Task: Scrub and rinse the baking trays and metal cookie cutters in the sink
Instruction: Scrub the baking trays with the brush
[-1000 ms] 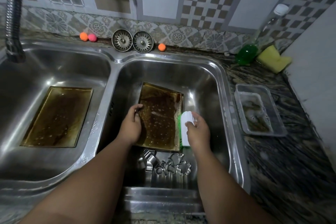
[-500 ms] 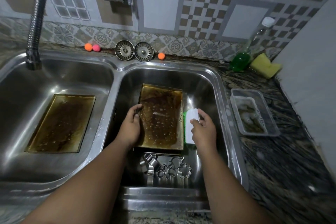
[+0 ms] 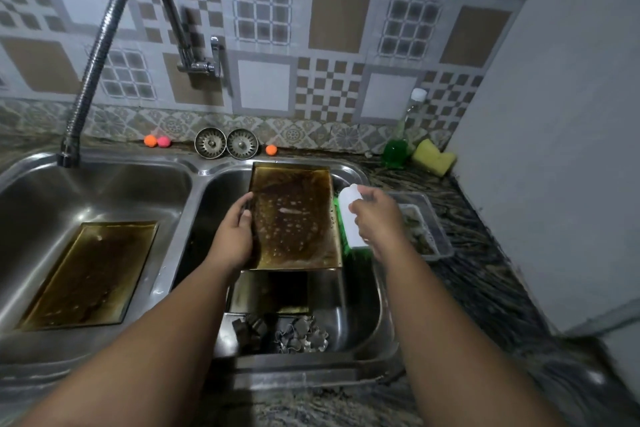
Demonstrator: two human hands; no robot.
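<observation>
hands were above the steel sink's right basin (image 3: pixel 358 305): left hand (image 3: pixel 235 236) gripped a browned rectangular metal baking tray (image 3: pixel 294 218) by its edge; right hand (image 3: pixel 377 218) clasped a white-handled green-bristled brush (image 3: pixel 349 218).

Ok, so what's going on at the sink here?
A person is washing up at a double sink. Their left hand grips the left edge of a stained tray held up in the right basin, while the right hand holds a brush beside its right edge. A second tray lies in the left basin; the cutters sit on the right basin's floor.
</observation>
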